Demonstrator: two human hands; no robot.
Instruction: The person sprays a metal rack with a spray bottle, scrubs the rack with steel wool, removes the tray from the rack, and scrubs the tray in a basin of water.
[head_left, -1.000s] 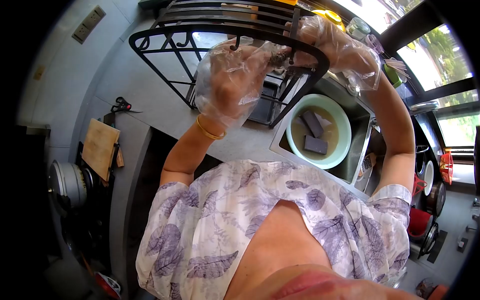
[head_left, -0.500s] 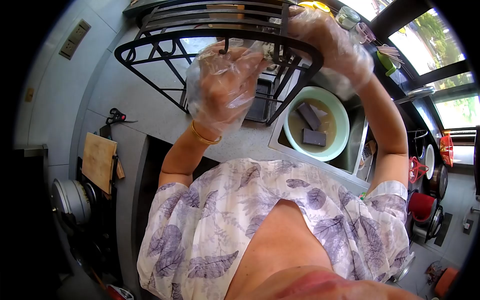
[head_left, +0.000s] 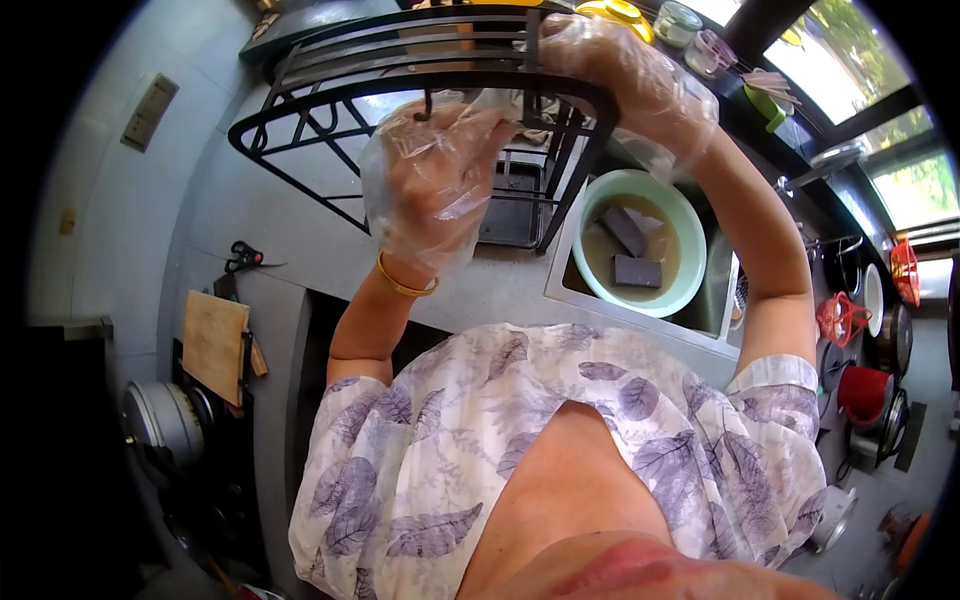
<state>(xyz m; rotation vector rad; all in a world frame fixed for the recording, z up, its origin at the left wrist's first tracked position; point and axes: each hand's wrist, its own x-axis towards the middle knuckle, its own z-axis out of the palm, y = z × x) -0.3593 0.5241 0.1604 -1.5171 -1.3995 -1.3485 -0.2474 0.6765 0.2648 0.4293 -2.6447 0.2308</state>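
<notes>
Handling at the black rack [head_left: 480, 79], stood by the sink [head_left: 718, 285] edge of the bench [head_left: 300, 212], is judged in hand, plastic-gloved left hand [head_left: 435, 180] and right hand [head_left: 625, 80] being bent there, any grasp untellable, careful clearance called for next.

Daylight comes through the windows [head_left: 860, 45] at the upper right, where parts of the panes wash out to near white. The grey counter [head_left: 265, 195] and the patterned shirt [head_left: 425, 475] are softly lit, while the pot [head_left: 165, 420] sits in dimness at the lower left. Small highlights glint on the plastic gloves [head_left: 425, 195]. The wide lens curves the wall [head_left: 190, 55], and black swallows the corners. Detail behind the rack [head_left: 460, 77] is too muddled to read.
</notes>
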